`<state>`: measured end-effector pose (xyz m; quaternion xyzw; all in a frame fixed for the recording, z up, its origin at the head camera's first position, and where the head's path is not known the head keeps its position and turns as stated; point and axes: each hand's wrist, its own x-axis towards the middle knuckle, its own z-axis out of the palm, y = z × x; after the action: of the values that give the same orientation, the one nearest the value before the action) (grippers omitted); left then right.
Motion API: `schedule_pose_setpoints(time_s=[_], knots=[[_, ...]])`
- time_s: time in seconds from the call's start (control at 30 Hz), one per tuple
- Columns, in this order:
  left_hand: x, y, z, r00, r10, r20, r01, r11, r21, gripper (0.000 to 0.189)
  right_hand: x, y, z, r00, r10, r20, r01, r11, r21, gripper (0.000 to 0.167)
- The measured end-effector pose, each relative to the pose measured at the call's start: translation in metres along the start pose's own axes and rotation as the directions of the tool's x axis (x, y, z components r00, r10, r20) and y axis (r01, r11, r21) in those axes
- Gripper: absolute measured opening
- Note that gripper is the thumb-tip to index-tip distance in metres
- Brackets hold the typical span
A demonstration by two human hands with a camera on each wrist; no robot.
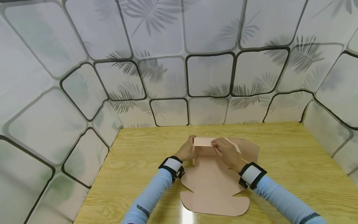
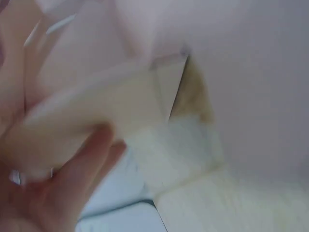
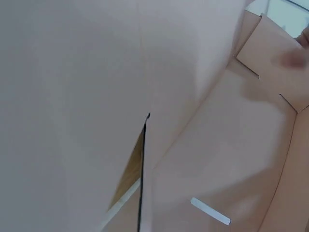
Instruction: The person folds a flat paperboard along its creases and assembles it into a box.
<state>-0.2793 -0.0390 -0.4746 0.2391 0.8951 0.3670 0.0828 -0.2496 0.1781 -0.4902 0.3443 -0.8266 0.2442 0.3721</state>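
A flat-cut pink cardboard mailer box (image 1: 212,186), partly folded, lies on the table in the head view. Its far wall (image 1: 203,142) stands up with a strip folded over the top. My left hand (image 1: 185,151) grips the upright left side panel at the far corner; in the left wrist view, blurred fingers (image 2: 82,169) lie against the cardboard. With bent fingers, my right hand (image 1: 227,154) holds the top of the far wall near its middle. The right wrist view looks into the fold, where a pale slot (image 3: 211,211) shows in the cardboard (image 3: 217,140).
Beyond the right hand, the right side panel (image 1: 250,147) spreads outward. The rounded lid flaps (image 1: 241,205) point toward the near edge of the wooden table (image 1: 139,149). Patterned fabric walls (image 1: 209,74) enclose the table at the back and sides.
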Motion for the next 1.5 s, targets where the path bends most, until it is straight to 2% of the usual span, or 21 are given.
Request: schedule_pose_setpoints(time_s=[0.07,0.17,0.27,0.4,0.53,0.7,0.83,0.93,1.03,1.07,1.13,1.2,1.27,1.33,1.43,1.5], knots=[[-0.002,-0.006,-0.009,0.993,0.028,0.113,-0.019,0.996,-0.082,0.084,-0.001,-0.001,-0.003,1.0,0.005,0.026,-0.005,1.0,0.012,0.023],[-0.007,-0.013,-0.016,0.982,0.064,0.177,-0.034,0.986,-0.165,0.084,-0.004,-0.004,-0.006,0.999,-0.009,0.042,0.008,1.0,0.026,0.027],[-0.015,-0.015,-0.015,0.983,0.089,0.161,-0.056,0.979,-0.196,0.083,-0.008,-0.006,-0.008,0.998,-0.042,0.05,0.04,0.999,0.032,0.031],[-0.024,-0.01,-0.005,0.987,0.123,0.101,-0.11,0.986,-0.129,0.084,-0.016,-0.007,-0.011,0.996,-0.083,0.024,0.083,0.996,-0.019,0.025],[-0.028,-0.004,0.003,0.987,0.153,0.054,-0.15,0.987,-0.059,0.083,-0.019,-0.005,-0.016,0.991,-0.132,0.0,0.132,0.989,-0.063,0.019],[-0.026,0.002,0.0,0.99,0.133,0.038,-0.134,0.991,0.008,0.079,-0.012,-0.004,-0.017,0.989,-0.143,0.046,0.147,0.984,-0.101,0.028],[-0.025,0.004,-0.002,0.994,0.093,0.053,-0.093,0.996,0.004,0.077,-0.008,-0.004,-0.016,0.987,-0.139,0.077,0.147,0.983,-0.108,0.031],[-0.024,0.005,-0.003,0.993,0.101,0.063,-0.103,0.994,0.031,0.073,-0.006,-0.003,-0.016,0.983,-0.165,0.079,0.172,0.98,-0.096,0.034],[-0.018,0.008,-0.007,0.992,0.113,0.055,-0.119,0.987,0.11,0.071,0.002,0.001,-0.015,0.982,-0.17,0.081,0.176,0.981,-0.079,0.034],[-0.015,0.009,-0.009,0.993,0.105,0.055,-0.111,0.985,0.13,0.071,0.005,0.003,-0.015,0.983,-0.166,0.085,0.172,0.983,-0.071,0.033],[-0.009,0.016,-0.013,0.997,0.046,0.057,-0.054,0.988,0.148,0.074,0.011,0.006,-0.014,0.985,-0.143,0.096,0.149,0.987,-0.061,0.028],[0.003,0.019,-0.013,0.997,-0.045,0.059,0.036,0.989,0.142,0.076,0.015,0.01,-0.013,0.988,-0.105,0.117,0.111,0.993,-0.044,0.024],[0.016,0.02,-0.008,0.988,-0.156,0.021,0.15,0.973,0.175,0.08,0.019,0.013,-0.011,0.989,-0.046,0.139,0.049,0.999,-0.016,0.021],[0.045,-0.01,0.008,0.973,-0.232,-0.011,0.23,0.956,0.183,0.081,0.023,0.016,-0.008,0.986,0.027,0.162,-0.03,0.999,0.016,0.019],[0.092,-0.069,0.038,0.943,-0.329,-0.051,0.332,0.938,0.098,0.08,0.028,0.019,-0.003,0.974,0.125,0.19,-0.139,0.989,0.06,0.016],[0.117,-0.107,0.058,0.938,-0.339,-0.078,0.336,0.941,-0.048,0.071,0.03,0.021,0.0,0.964,0.174,0.199,-0.192,0.979,0.073,0.014]])
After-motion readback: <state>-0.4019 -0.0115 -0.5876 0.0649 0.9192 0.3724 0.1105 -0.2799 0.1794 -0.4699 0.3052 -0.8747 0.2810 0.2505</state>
